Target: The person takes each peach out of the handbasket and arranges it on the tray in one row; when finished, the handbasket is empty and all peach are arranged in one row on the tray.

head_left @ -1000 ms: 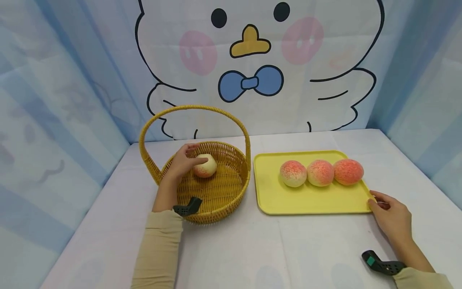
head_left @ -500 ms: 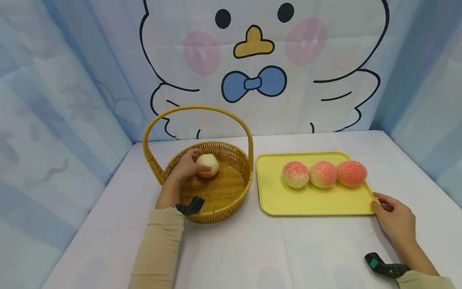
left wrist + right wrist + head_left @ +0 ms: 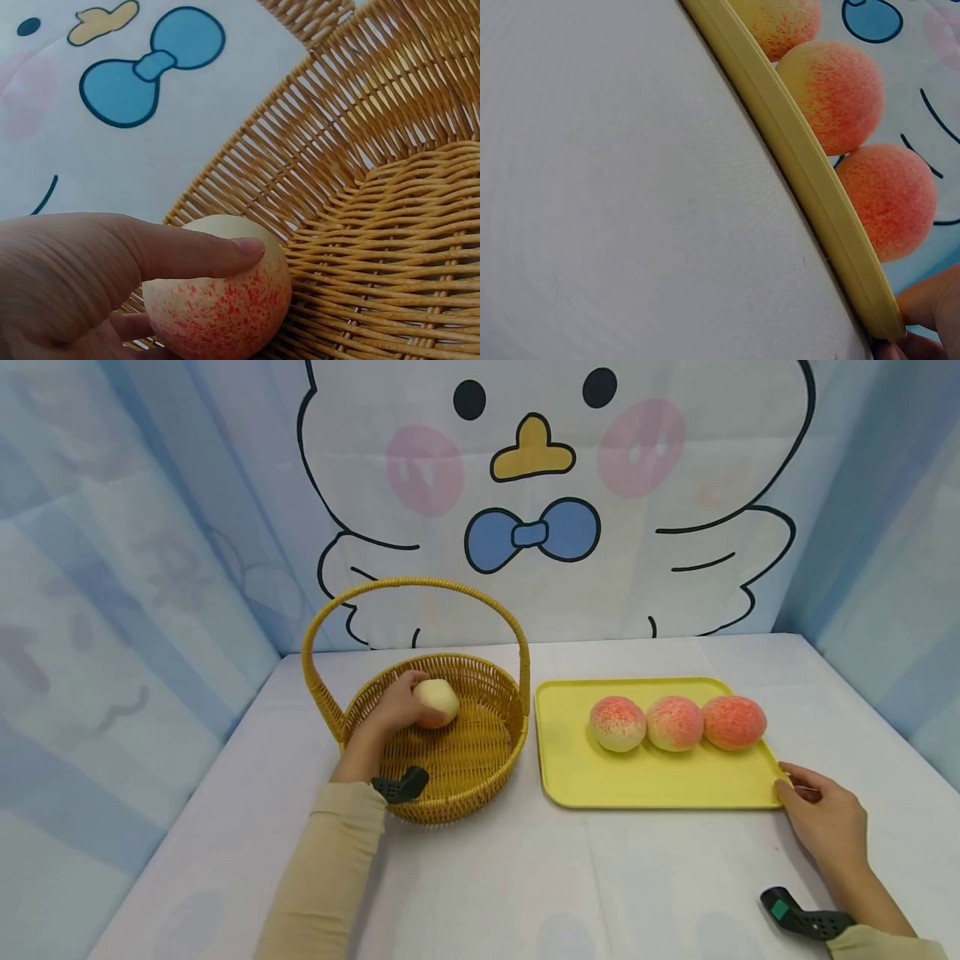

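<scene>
Inside the yellow wicker basket (image 3: 480, 785), a pale peach (image 3: 438, 702) with a red-speckled underside lies against the left part of the basket. My left hand (image 3: 396, 703) reaches over the basket's left side and grips this peach. In the left wrist view the thumb (image 3: 202, 256) lies across the peach (image 3: 225, 322), and the fingers are partly hidden behind it. At the right, my right hand (image 3: 828, 818) pinches the near right corner of a yellow tray (image 3: 637, 785). The right wrist view has the thumb above the tray rim (image 3: 817, 195) and fingers below.
Three pink-red peaches sit in a row on the tray: a left one (image 3: 618, 724), a middle one (image 3: 675, 723) and a right one (image 3: 735, 722). The basket's tall handle (image 3: 420, 582) arches overhead. A printed cloth (image 3: 525, 602) hangs behind the white table (image 3: 480, 893).
My left hand has moved in around the peach's left side, its thumb dropping lower. My right hand stays at the tray corner. The whole head view has shifted slightly.
</scene>
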Demonstrator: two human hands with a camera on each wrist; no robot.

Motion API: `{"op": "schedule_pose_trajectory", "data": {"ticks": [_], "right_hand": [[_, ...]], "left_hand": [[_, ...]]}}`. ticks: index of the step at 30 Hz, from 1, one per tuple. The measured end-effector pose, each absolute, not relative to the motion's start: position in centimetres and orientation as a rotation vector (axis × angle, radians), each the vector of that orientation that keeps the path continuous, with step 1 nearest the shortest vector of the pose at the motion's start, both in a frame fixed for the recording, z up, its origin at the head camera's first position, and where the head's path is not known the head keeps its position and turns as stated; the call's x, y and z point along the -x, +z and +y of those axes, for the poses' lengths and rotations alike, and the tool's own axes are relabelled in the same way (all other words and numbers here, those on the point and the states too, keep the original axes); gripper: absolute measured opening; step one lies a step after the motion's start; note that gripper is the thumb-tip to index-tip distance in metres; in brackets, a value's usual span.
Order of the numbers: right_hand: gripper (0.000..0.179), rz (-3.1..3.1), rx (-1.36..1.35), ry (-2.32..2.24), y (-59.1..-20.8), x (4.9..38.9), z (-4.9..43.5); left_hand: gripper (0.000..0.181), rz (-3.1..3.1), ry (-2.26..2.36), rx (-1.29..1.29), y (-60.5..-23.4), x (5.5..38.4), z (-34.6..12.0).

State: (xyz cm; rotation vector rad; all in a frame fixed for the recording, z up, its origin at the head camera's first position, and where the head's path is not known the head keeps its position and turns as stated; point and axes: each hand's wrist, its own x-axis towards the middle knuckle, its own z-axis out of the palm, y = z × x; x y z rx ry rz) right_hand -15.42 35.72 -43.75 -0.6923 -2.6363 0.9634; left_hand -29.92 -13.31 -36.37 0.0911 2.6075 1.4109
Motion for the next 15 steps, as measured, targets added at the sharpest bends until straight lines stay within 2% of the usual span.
{"op": "schedule_pose_trajectory", "data": {"ticks": [15], "right_hand": [[0.044, -2.628, 0.705, 0.969, -44.28, 15.58, 36.03]], "left_hand": [[0.08, 2.622, 1.366, -0.118, -36.9, 30.06, -13.14]]}}
